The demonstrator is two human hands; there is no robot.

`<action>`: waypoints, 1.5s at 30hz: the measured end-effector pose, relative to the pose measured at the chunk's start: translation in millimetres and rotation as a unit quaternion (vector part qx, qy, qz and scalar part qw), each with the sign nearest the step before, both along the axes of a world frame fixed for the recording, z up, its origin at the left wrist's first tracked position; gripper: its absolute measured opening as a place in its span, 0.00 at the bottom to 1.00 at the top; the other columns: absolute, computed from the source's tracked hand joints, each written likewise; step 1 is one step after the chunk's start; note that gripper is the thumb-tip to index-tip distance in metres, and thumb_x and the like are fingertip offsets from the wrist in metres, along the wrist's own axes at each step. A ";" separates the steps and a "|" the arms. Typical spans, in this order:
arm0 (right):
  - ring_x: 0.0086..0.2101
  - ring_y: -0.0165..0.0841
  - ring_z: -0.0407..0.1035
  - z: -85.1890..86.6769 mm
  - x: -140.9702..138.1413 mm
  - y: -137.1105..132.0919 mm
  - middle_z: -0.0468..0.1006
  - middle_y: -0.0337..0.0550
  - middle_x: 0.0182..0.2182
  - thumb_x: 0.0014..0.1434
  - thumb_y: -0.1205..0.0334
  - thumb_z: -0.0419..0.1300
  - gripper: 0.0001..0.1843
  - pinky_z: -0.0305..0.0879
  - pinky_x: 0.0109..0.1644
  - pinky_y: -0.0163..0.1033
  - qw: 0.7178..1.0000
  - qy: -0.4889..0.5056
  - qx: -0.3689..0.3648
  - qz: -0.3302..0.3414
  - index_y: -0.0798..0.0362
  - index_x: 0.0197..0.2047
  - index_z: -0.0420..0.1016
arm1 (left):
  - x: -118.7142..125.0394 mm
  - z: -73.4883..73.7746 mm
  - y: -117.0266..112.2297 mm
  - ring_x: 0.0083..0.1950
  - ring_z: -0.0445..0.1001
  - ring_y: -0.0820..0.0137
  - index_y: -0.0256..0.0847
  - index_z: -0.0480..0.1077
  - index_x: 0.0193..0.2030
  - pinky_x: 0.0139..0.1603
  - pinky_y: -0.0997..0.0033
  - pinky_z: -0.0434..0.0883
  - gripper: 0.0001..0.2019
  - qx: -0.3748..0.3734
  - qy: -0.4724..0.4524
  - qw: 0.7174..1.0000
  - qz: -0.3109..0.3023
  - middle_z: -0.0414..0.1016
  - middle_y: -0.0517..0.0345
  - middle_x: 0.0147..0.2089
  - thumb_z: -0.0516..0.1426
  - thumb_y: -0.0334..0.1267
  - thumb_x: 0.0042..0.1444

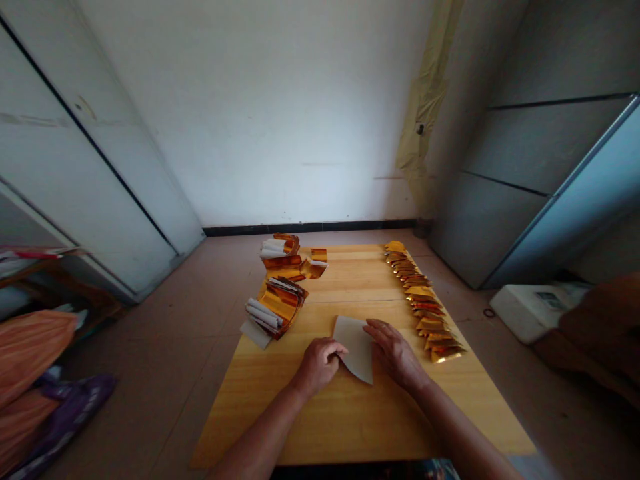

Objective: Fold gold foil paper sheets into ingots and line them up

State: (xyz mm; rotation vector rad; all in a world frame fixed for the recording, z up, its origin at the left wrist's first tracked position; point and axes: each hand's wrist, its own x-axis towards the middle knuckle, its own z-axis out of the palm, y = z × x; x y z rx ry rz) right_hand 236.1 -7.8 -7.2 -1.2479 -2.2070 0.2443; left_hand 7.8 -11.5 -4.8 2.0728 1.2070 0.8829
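A pale sheet of paper (354,345) lies on the wooden table (350,413) in front of me. My left hand (319,363) is curled and pinches the sheet's near left edge. My right hand (396,353) rests on the sheet's right side with fingers bent down onto it. A row of folded gold foil pieces (423,305) runs along the table's right side, just beyond my right hand. To the left lies a curled stack of gold and white sheets (276,307).
More gold foil bundles (287,255) sit at the table's far left. A white device (535,308) lies on the floor at right. Orange and purple cloth (45,380) lies on the floor at left. Grey cabinets stand on both sides.
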 end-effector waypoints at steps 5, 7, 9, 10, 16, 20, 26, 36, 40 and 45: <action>0.55 0.41 0.64 -1.9 -20.2 7.7 0.72 0.51 0.53 0.61 0.67 0.51 0.18 0.57 0.58 0.52 0.997 -0.075 -0.016 0.006 0.49 0.52 0.73 | -1.3 5.1 0.0 0.34 0.74 0.71 0.42 0.76 0.32 0.40 0.72 0.70 0.16 -0.012 -0.012 1.000 -0.003 0.78 0.58 0.31 0.50 0.22 0.43; 0.54 0.41 0.64 -5.6 -23.1 7.8 0.73 0.50 0.52 0.61 0.67 0.52 0.18 0.54 0.59 0.53 0.996 -0.089 -0.018 -0.001 0.48 0.51 0.74 | -4.3 7.2 2.4 0.36 0.74 0.70 0.41 0.76 0.31 0.41 0.73 0.70 0.15 -0.009 -0.037 0.999 -0.002 0.77 0.56 0.33 0.51 0.23 0.44; 0.55 0.40 0.64 -8.1 -23.6 6.8 0.73 0.49 0.53 0.60 0.68 0.52 0.18 0.52 0.60 0.54 0.995 -0.095 -0.018 -0.008 0.47 0.52 0.73 | -7.5 8.7 6.8 0.40 0.74 0.69 0.41 0.75 0.28 0.44 0.72 0.70 0.12 -0.004 -0.060 0.998 0.002 0.77 0.54 0.36 0.52 0.24 0.43; 0.55 0.40 0.63 -8.6 -23.4 6.1 0.72 0.49 0.54 0.60 0.68 0.52 0.19 0.51 0.60 0.54 0.995 -0.097 -0.019 -0.009 0.47 0.52 0.73 | -8.7 9.3 9.7 0.42 0.74 0.68 0.41 0.75 0.28 0.46 0.70 0.70 0.12 -0.009 -0.062 0.998 0.005 0.77 0.54 0.38 0.53 0.24 0.42; 0.55 0.41 0.63 -8.3 -18.4 8.9 0.72 0.49 0.54 0.60 0.66 0.53 0.18 0.53 0.59 0.55 0.996 -0.078 -0.035 0.011 0.47 0.51 0.73 | -5.4 14.8 26.9 0.39 0.73 0.69 0.41 0.72 0.35 0.42 0.73 0.67 0.08 -0.083 -0.020 0.996 0.026 0.77 0.56 0.36 0.53 0.32 0.49; 0.50 0.39 0.68 -9.2 -10.5 17.2 0.76 0.49 0.49 0.55 0.70 0.51 0.20 0.59 0.56 0.52 0.996 0.044 -0.074 0.025 0.50 0.48 0.75 | 0.1 12.8 35.1 0.30 0.67 0.73 0.40 0.67 0.31 0.33 0.77 0.61 0.04 -0.076 0.015 0.996 0.049 0.70 0.63 0.27 0.51 0.34 0.51; 0.44 0.38 0.72 3.5 -8.4 20.3 0.79 0.44 0.43 0.47 0.64 0.54 0.20 0.68 0.49 0.46 0.918 0.338 -0.207 -0.025 0.50 0.44 0.75 | 4.3 6.0 40.1 0.28 0.64 0.74 0.41 0.63 0.28 0.30 0.77 0.57 0.03 -0.082 0.014 0.991 0.104 0.66 0.66 0.24 0.51 0.34 0.52; 0.29 0.31 0.69 -15.3 -37.2 44.0 0.76 0.40 0.30 0.47 0.61 0.55 0.20 0.68 0.34 0.37 0.929 0.301 -0.177 -0.124 0.54 0.45 0.72 | 7.1 -7.2 39.9 0.30 0.68 0.73 0.42 0.65 0.33 0.34 0.76 0.62 0.07 -0.039 0.035 0.988 0.146 0.69 0.65 0.27 0.54 0.27 0.47; 0.27 0.30 0.68 -21.3 -44.5 48.3 0.74 0.41 0.29 0.51 0.65 0.51 0.17 0.66 0.33 0.35 0.966 0.207 -0.114 -0.107 0.54 0.44 0.72 | 4.9 -19.1 40.7 0.40 0.73 0.70 0.43 0.64 0.48 0.42 0.72 0.69 0.23 0.013 0.003 0.990 0.142 0.73 0.57 0.43 0.53 0.22 0.43; 0.31 0.30 0.69 -22.7 -48.9 48.2 0.75 0.45 0.36 0.55 0.68 0.49 0.17 0.65 0.36 0.33 0.986 0.095 -0.069 -0.120 0.54 0.45 0.72 | 3.1 -23.2 41.2 0.51 0.70 0.67 0.42 0.63 0.54 0.53 0.65 0.69 0.30 0.087 0.023 0.989 0.116 0.70 0.52 0.50 0.51 0.19 0.42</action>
